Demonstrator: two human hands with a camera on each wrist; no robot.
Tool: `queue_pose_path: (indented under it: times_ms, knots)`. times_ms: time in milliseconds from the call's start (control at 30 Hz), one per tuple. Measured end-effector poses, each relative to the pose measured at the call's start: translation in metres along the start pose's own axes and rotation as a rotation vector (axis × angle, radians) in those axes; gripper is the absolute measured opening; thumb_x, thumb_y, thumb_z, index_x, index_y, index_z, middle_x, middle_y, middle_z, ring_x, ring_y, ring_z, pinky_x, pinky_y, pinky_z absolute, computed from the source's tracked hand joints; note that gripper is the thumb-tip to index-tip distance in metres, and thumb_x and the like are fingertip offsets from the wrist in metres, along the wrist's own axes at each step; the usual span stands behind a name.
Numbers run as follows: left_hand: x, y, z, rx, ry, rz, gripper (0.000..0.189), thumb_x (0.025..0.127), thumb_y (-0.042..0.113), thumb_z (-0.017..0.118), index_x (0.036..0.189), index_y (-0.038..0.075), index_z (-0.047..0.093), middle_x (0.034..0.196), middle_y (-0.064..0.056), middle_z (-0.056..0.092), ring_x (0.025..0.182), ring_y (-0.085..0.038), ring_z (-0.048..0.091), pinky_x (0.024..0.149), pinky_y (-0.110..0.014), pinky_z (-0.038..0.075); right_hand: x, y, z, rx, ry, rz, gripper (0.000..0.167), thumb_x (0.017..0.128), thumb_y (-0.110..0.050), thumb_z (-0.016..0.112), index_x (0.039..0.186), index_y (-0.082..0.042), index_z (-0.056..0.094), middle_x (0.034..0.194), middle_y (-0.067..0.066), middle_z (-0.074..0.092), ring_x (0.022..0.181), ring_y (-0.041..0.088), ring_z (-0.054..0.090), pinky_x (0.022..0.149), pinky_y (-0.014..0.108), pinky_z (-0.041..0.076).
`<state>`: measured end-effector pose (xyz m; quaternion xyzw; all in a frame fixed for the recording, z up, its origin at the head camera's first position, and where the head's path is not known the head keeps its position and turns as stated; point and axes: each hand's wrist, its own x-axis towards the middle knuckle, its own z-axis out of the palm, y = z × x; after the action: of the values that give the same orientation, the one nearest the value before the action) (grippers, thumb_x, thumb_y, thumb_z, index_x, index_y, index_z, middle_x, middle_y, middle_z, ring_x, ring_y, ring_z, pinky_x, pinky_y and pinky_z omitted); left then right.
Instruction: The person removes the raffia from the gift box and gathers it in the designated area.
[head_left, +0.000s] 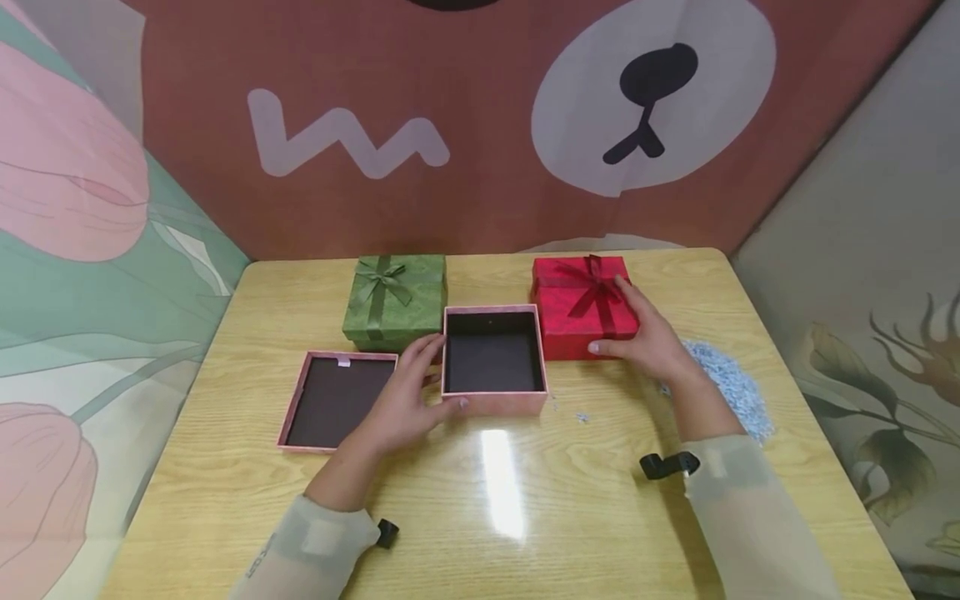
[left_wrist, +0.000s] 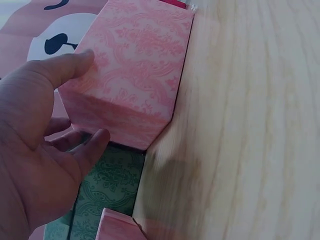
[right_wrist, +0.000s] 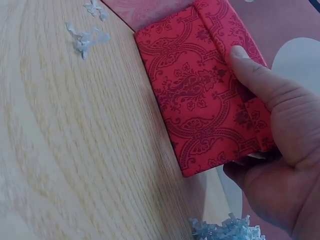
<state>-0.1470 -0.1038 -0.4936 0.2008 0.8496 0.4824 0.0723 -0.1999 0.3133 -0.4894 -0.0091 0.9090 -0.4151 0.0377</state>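
While the open pink box [head_left: 495, 406] stands mid-table with its dark inside facing up, I see the left hand [head_left: 405, 396] spread at its near left corner, thumb on the front wall, fingers along the side. Just right of it sits the bowed red box [head_left: 558, 325]; there I see the right hand [head_left: 660, 350] spread wide, thumb at the front, other fingers at the right side, some hidden from me. Left of the pink box, a shallow pink lid [head_left: 318, 400] lies dark side up before the green box [head_left: 408, 312]. Pale blue shreds [head_left: 727, 387] lie heaped beside the right wrist.
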Motion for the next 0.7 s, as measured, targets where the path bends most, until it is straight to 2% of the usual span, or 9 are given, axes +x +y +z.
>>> queue_pose_path:
  times_ms: [200,367,567,700]
  knots:
    - [0.001,-0.002,0.003,0.018,0.057,0.011,0.091,0.088,0.023,0.086,0.161,0.009,0.034,0.161,-0.009,0.032,0.131,-0.028,0.053,0.105,-0.037,0.052,-0.002,-0.003,-0.001,-0.038,-0.013,0.036,0.113,0.079,-0.05,0.089,0.164,-0.047,0.015,0.174,0.011,0.009,0.154,0.047,0.018,0.11,0.068,0.04]
    - [0.003,-0.002,0.008,-0.011,0.089,-0.014,0.089,0.089,0.023,0.085,0.161,0.012,0.035,0.158,-0.007,0.035,0.123,-0.024,0.056,0.099,-0.03,0.056,-0.004,-0.005,-0.003,-0.074,-0.015,0.02,0.109,0.081,-0.05,0.087,0.165,-0.044,0.017,0.174,0.012,0.01,0.153,0.048,0.02,0.111,0.068,0.039]
    - [0.006,-0.001,0.014,-0.051,0.145,-0.026,0.087,0.09,0.019,0.084,0.161,0.01,0.035,0.155,-0.01,0.037,0.121,-0.025,0.057,0.097,-0.027,0.056,-0.009,-0.005,-0.006,-0.097,-0.027,0.015,0.098,0.085,-0.05,0.084,0.163,-0.046,0.025,0.174,0.006,0.009,0.153,0.048,0.02,0.112,0.069,0.038]
    - [0.009,0.0,0.018,-0.053,0.183,-0.036,0.085,0.09,0.019,0.083,0.16,0.009,0.037,0.152,-0.011,0.039,0.118,-0.025,0.057,0.096,-0.026,0.056,-0.015,-0.005,-0.008,-0.087,-0.026,-0.015,0.091,0.089,-0.047,0.081,0.164,-0.04,0.03,0.174,0.008,0.01,0.153,0.049,0.021,0.113,0.07,0.035]
